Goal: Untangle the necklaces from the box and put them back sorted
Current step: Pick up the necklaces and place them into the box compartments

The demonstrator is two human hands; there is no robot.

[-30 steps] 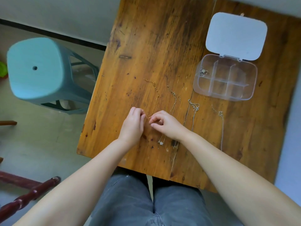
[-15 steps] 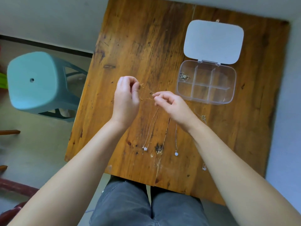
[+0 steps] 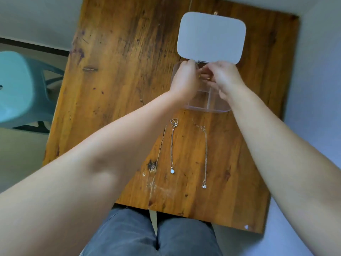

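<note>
The clear compartment box lies open on the wooden table, its white lid folded back. Both hands hover over the box's rear compartments. My left hand and my right hand pinch a thin gold necklace, of which only a small glint shows between the fingers. Nearer to me two necklaces lie straight on the table. One is silver with a round white pendant. To its right lies another with a small clustered pendant. A short piece of chain peeks out beside my left forearm.
A teal plastic stool stands on the floor left of the table. The table's right edge runs close to a pale wall. My knees in grey trousers sit at the table's near edge.
Both hands lifted the gold necklace from the table's middle and carried it right and away from me to above the open box. The camera view followed.
</note>
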